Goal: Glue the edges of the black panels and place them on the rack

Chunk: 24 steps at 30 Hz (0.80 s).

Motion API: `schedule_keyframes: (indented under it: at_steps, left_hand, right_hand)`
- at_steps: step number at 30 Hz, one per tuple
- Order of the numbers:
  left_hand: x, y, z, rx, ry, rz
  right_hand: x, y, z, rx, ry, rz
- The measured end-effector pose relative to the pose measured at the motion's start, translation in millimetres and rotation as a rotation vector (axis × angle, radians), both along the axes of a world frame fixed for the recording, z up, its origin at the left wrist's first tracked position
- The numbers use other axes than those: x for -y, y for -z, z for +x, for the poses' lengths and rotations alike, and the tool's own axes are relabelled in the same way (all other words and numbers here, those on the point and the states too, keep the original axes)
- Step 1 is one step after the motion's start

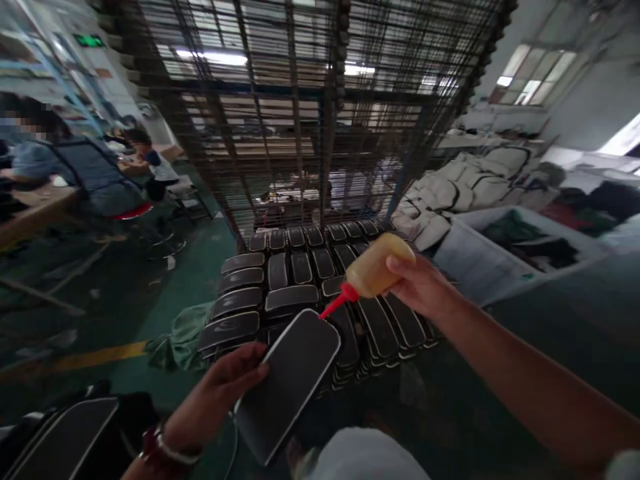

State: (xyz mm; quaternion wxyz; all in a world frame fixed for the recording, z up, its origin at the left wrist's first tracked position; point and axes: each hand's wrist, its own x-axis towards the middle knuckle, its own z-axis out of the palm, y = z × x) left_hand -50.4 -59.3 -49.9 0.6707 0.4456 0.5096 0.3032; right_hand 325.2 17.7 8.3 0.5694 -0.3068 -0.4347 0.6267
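Observation:
A dark flat panel (290, 380) with rounded corners and a pale line along its edge is held at its left side by my left hand (227, 380), whose fingers are closed on it. My right hand (417, 283) grips a squeeze bottle (377, 267) of yellowish liquid, tilted down to the left. The bottle's red nozzle (337, 302) touches or nearly touches the panel's far rounded edge. Beyond the panel, stacks of similar dark panels (293, 298) lie in rows.
A tall wire rack (320, 100) stands behind the stacks. At right are a white bin (475, 260) with cloth and piled white bundles (460, 183). Green fabric (183, 337) lies left on the floor. More panels (70, 437) are at lower left. Two people sit at tables on the left.

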Motion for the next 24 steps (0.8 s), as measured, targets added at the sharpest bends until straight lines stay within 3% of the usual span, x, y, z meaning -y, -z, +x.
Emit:
schedule_keyframes:
  at_steps: [6, 13, 20, 24]
  left_hand:
    - [-16.3, -15.3, 21.9, -0.096, 0.172, -0.05]
    - [-17.6, -20.3, 37.3, -0.164, 0.196, -0.053]
    - [-14.3, -23.6, 37.6, -0.124, 0.28, -0.051]
    - [-11.9, -26.5, 38.0, -0.119, 0.263, -0.063]
  right_hand:
    - [3.4, -17.4, 27.4, 0.13, -0.045, 0.124]
    - [10.1, -11.3, 39.7, 0.189, -0.031, 0.124]
    - [11.5, -5.2, 44.6, 0.216, -0.043, 0.107]
    - [11.2, -2.9, 42.9, 0.221, -0.036, 0.1]
